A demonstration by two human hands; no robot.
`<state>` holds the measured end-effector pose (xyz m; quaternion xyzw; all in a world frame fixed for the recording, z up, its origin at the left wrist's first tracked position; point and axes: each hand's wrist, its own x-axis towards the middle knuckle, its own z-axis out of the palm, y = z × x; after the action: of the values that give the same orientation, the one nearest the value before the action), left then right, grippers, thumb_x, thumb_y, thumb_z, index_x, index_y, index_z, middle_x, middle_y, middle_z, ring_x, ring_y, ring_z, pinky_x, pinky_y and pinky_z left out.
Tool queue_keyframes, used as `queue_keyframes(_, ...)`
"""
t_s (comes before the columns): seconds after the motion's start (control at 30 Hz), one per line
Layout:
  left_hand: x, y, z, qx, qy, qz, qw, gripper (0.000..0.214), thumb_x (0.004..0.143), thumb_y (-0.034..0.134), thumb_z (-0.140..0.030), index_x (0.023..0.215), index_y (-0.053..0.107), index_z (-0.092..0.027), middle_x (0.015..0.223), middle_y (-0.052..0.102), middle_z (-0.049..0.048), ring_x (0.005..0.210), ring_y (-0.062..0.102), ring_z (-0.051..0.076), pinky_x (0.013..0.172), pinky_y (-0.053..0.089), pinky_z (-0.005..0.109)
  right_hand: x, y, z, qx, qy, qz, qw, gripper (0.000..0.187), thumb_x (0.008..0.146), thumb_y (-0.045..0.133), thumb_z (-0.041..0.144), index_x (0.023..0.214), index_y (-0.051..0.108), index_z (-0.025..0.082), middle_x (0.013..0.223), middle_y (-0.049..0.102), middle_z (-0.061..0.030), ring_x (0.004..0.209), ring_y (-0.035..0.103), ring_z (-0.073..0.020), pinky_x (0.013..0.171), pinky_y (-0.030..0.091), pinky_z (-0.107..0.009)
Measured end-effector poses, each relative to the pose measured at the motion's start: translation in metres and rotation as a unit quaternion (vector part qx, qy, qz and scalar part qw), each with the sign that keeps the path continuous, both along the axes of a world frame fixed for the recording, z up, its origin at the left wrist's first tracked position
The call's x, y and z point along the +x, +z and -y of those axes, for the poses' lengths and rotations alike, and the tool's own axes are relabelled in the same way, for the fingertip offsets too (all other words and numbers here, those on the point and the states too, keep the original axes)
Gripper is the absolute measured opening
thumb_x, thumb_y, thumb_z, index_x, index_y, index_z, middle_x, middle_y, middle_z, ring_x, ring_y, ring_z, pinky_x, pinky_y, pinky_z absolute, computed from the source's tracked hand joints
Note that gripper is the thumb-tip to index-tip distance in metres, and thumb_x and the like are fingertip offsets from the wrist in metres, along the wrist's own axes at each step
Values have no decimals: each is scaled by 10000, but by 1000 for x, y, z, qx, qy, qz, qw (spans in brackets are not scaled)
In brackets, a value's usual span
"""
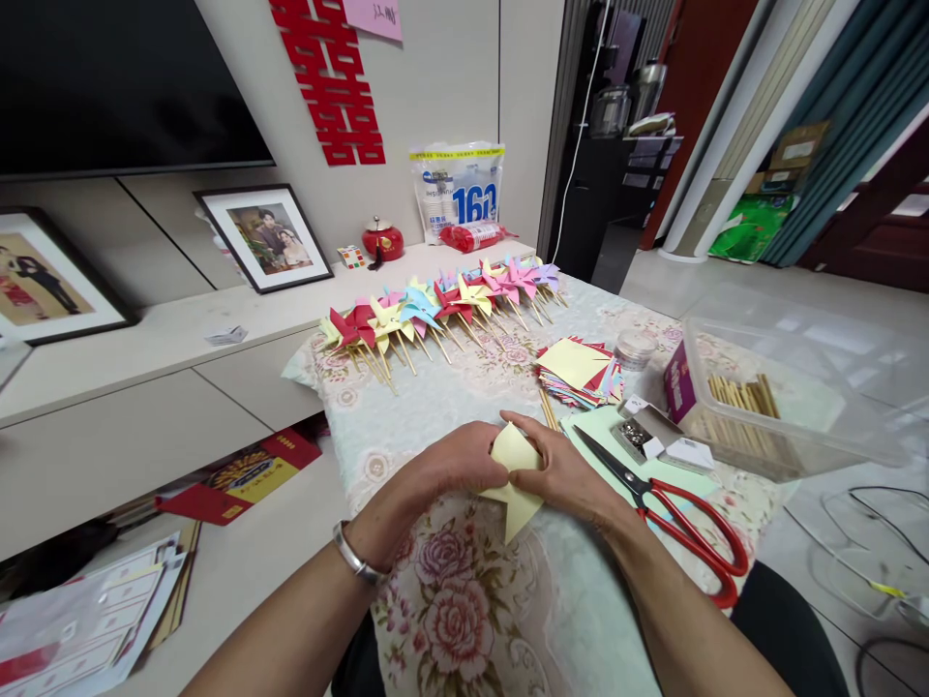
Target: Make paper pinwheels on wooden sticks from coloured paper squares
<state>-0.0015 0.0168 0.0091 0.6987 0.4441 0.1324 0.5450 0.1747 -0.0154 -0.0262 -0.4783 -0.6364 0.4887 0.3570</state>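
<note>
Both hands meet over a pale yellow paper piece [514, 484], partly folded, low above the floral tablecloth [450, 581]. My left hand [454, 463] pinches its left edge, a metal bracelet on the wrist. My right hand [562, 467] grips its right side with fingers curled over the top. Beyond the hands lies a row of several finished paper pinwheels on sticks [435, 310] in red, yellow, blue and pink.
A stack of coloured paper squares [579, 373] sits right of centre, with red-handled scissors [674, 518], a small stapler [639, 436], a small round tin [634, 348] and a clear plastic box of wooden sticks [769, 407]. Framed photos [265, 237] lean on a shelf at left.
</note>
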Motion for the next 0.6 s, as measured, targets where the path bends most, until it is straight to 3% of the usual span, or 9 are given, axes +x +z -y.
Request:
queue_keyframes(0.17, -2, -6, -5, -24, -21, 20, 999, 262, 538, 581, -116, 748, 728, -169, 690, 691, -2, 619, 581, 173, 523, 404, 224, 0, -2, 1, -9, -5, 3, 1000, 840, 635, 609, 82, 1460, 489, 188, 1413, 583, -102, 1089, 648, -249, 894, 533, -340)
queue_keyframes(0.27, -10, -5, -8, -65, -7, 60, 996, 191, 590, 643, -139, 770, 703, -162, 653, 668, -3, 573, 563, 151, 511, 388, 221, 0, -1, 1, -21, -17, -18, 999, 845, 634, 606, 91, 1463, 481, 197, 1241, 674, -79, 928, 666, -207, 745, 541, -285)
queue_keyframes(0.4, -19, -1, -7, -91, 96, 139, 981, 281, 700, 751, -325, 908, 686, -148, 756, 696, 38, 646, 613, 151, 579, 440, 229, -1, 2, -1, -46, -45, -63, 996, 869, 635, 608, 119, 1485, 437, 181, 992, 704, -36, 713, 618, -155, 583, 483, -233)
queue_keyframes(0.5, -15, -1, 4, -86, 220, 212, 948, 389, 756, 732, -462, 977, 677, -147, 917, 708, 75, 726, 635, 150, 625, 469, 237, -1, 2, -3, -37, -82, -92, 992, 871, 626, 620, 137, 1477, 436, 163, 1015, 696, -47, 731, 617, -160, 606, 489, -240)
queue_keyframes(0.6, -1, -6, 20, -118, 282, 283, 909, 429, 739, 738, -501, 967, 683, -142, 936, 692, 72, 745, 634, 154, 601, 473, 231, 0, 0, -5, -12, -119, -120, 986, 852, 631, 630, 171, 1462, 446, 159, 1118, 682, -77, 801, 634, -184, 655, 511, -261)
